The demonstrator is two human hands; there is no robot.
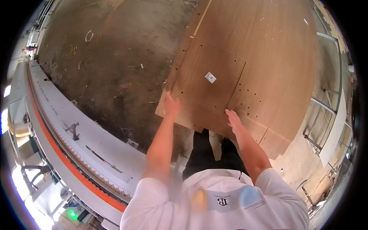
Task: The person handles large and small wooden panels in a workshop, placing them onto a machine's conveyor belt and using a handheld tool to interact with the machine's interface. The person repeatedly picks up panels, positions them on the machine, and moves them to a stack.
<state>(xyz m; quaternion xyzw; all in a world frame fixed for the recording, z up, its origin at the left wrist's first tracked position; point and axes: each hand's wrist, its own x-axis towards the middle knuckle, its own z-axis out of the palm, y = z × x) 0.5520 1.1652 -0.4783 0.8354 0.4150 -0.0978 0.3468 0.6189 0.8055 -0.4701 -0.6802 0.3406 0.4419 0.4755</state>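
Observation:
A brown wood-grain panel [203, 94] with small drilled holes lies on top of a stack of similar panels in front of me. A white label [210, 78] is stuck on its face. My left hand [171, 105] is at the panel's left edge, its fingers stretched forward and the thumb apart. Against the panel's near right edge, my right hand [233, 118] touches with its fingertips, fingers parted. Neither hand is visibly wrapped around the panel. The undersides of both hands are hidden.
Larger wood-grain panels [280, 65] extend to the far right, with a smaller piece [274, 143] at the near right. A long machine [96, 153] with an orange strip runs along my left. Metal frames [326, 103] stand at the right. Scraps litter the concrete floor [115, 46].

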